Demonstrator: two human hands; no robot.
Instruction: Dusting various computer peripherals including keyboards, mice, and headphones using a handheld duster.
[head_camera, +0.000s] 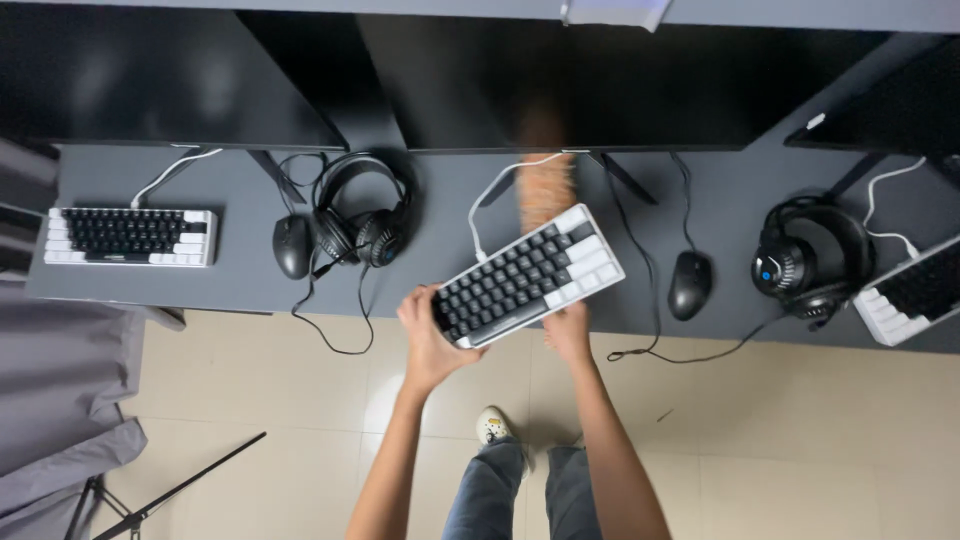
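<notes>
My left hand (428, 338) grips the near left end of a black-and-white keyboard (530, 275) and holds it lifted and tilted above the front edge of the grey desk (240, 275). A white cable (490, 195) runs from the keyboard toward the monitors. My right hand (568, 335) is just below the keyboard's near edge, with its fingers hidden under it. In line with that hand, a blurred orange fluffy duster (545, 185) sticks out past the keyboard's far edge, over the desk. Its handle is hidden.
Dark monitors (560, 90) line the back. A black mouse (689, 284) and headset (805, 262) lie right of the keyboard. Another mouse (292, 246), headset (362, 225) and keyboard (130, 236) lie left. A third keyboard (915, 292) is far right. Grey cloth (60, 400) and tripod legs (160, 495) stand on the tiled floor.
</notes>
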